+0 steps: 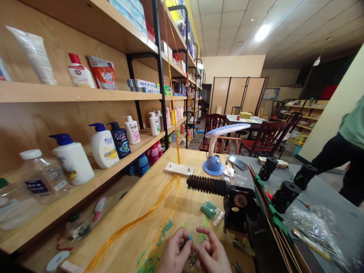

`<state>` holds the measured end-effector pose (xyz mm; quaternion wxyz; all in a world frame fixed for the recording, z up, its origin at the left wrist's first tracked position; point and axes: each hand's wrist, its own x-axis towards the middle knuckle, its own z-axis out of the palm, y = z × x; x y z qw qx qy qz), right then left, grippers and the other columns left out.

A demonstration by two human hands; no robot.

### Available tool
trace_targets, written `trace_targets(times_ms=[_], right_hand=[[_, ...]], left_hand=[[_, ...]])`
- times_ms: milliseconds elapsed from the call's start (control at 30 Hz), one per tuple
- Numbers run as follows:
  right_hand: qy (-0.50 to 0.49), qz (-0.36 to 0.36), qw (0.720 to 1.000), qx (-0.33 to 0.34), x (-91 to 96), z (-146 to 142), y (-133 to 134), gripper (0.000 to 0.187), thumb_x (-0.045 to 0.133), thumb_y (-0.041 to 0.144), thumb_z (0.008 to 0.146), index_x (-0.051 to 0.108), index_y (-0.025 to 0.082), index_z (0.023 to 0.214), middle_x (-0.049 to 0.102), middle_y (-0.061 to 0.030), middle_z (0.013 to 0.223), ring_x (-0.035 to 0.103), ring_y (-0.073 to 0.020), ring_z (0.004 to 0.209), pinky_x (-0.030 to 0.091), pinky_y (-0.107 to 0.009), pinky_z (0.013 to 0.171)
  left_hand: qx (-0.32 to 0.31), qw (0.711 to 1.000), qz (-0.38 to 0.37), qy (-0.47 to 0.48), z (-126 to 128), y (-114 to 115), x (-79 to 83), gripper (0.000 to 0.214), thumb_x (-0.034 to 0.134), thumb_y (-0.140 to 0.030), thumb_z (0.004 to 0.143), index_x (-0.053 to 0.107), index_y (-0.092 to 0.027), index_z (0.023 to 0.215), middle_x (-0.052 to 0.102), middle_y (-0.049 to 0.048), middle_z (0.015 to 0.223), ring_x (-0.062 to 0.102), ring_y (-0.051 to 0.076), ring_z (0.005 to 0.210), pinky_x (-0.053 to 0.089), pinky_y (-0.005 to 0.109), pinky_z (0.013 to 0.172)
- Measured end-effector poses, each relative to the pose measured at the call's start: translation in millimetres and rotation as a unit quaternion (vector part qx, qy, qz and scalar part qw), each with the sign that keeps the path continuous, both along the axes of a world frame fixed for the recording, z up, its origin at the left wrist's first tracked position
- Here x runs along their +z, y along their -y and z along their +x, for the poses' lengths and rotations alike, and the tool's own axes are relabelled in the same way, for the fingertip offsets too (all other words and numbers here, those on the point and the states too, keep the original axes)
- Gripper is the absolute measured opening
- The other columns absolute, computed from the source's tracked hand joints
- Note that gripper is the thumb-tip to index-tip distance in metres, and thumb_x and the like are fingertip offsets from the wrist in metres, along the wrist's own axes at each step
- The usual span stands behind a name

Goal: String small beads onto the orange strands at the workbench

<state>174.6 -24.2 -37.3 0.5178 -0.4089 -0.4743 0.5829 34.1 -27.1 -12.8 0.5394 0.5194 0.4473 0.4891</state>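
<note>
Where the wooden table (153, 189) meets the lower edge of view, in front of the black winding machine (237, 206) and nearer than it, two hands work close together. The left hand (173, 254) is curled, its fingertips pinched on a teal bead (190, 237). The right hand (212, 254) is curled likewise, its fingertips meeting the left's; what it grips cannot be made out. Loose teal beads (166, 227) lie scattered on the table left of the machine. A small clear bag (209, 209), holding green beads, lies just beside the machine's left side. Orange strands (136, 222) run across the table further left. Behind the machine stands a blue desk lamp (214, 163). On the shelf well to its left are a clear lidded jar (42, 176), contents not discernible, and pump bottles (104, 146). Far right of the machine stands a person in a green top (352, 125).
</note>
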Motion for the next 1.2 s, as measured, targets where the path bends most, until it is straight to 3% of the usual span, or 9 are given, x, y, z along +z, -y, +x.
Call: trace_targets(times_ms=[167,267,467,767,933,1033,1200], right_hand=[[-0.014,0.017,0.999,0.042,15.5,4.8,3.6,0.067,0.072,0.069,0.067,0.05,0.019,0.106,0.049,0.0115,0.046,0.041,-0.0067,0.036,0.029,-0.018,0.04],[-0.028,0.035,0.999,0.03,15.7,4.8,4.6,0.063,0.073,0.066,0.069,0.053,0.019,0.105,0.052,0.0101,0.047,0.045,-0.0076,0.038,0.031,-0.019,0.043],[-0.032,0.038,0.997,0.055,6.5,4.8,1.6,0.06,0.073,0.062,0.072,0.052,0.018,0.108,0.054,0.009,0.048,0.046,-0.0084,0.039,0.03,-0.02,0.043],[-0.043,0.035,0.998,-0.004,6.6,2.2,2.1,0.058,0.074,0.06,0.071,0.055,0.016,0.104,0.05,0.0102,0.044,0.045,-0.0084,0.038,0.031,-0.019,0.043],[-0.022,0.019,0.999,0.018,14.3,4.6,0.1,0.051,0.074,0.063,0.07,0.06,0.015,0.082,0.056,0.0047,0.048,0.047,-0.0085,0.042,0.032,-0.02,0.045],[-0.015,0.0,1.0,-0.016,19.7,1.9,-0.1,0.055,0.077,0.067,0.061,0.058,0.016,0.066,0.053,0.0053,0.048,0.043,-0.0065,0.04,0.03,-0.019,0.043],[-0.053,-0.032,0.997,-0.046,17.8,-5.4,1.8,0.059,0.077,0.071,0.055,0.053,0.018,0.064,0.046,0.0095,0.042,0.036,-0.0038,0.036,0.026,-0.017,0.04]], left_hand=[[-0.034,0.99,-0.104,0.093,1.5,1.2,10.1,0.031,0.074,-0.04,0.069,0.05,-0.02,0.069,0.05,-0.0078,0.057,0.043,0.009,0.051,0.03,0.021,0.047],[-0.05,0.984,-0.127,0.114,1.9,1.1,14.3,0.032,0.074,-0.041,0.069,0.049,-0.02,0.068,0.049,-0.0093,0.052,0.038,0.007,0.044,0.022,0.02,0.044],[-0.065,0.981,-0.134,0.122,3.4,1.5,18.2,0.032,0.074,-0.041,0.068,0.05,-0.02,0.067,0.051,-0.0095,0.047,0.035,0.006,0.04,0.019,0.021,0.043],[-0.092,0.983,-0.127,0.1,4.9,1.4,20.2,0.038,0.074,-0.05,0.069,0.05,-0.021,0.069,0.057,-0.0063,0.052,0.036,0.007,0.042,0.019,0.022,0.045],[-0.089,0.992,-0.082,0.039,4.5,1.6,17.9,0.042,0.07,-0.057,0.071,0.048,-0.021,0.068,0.046,-0.0095,0.05,0.034,0.008,0.044,0.022,0.022,0.045],[-0.081,0.994,-0.067,0.032,5.1,1.6,12.6,0.044,0.07,-0.059,0.071,0.047,-0.021,0.068,0.042,-0.0101,0.052,0.036,0.008,0.046,0.023,0.022,0.045],[-0.044,0.995,-0.065,0.067,9.3,3.3,7.6,0.042,0.07,-0.058,0.073,0.05,-0.022,0.071,0.044,-0.0095,0.055,0.038,0.009,0.048,0.026,0.02,0.045]])
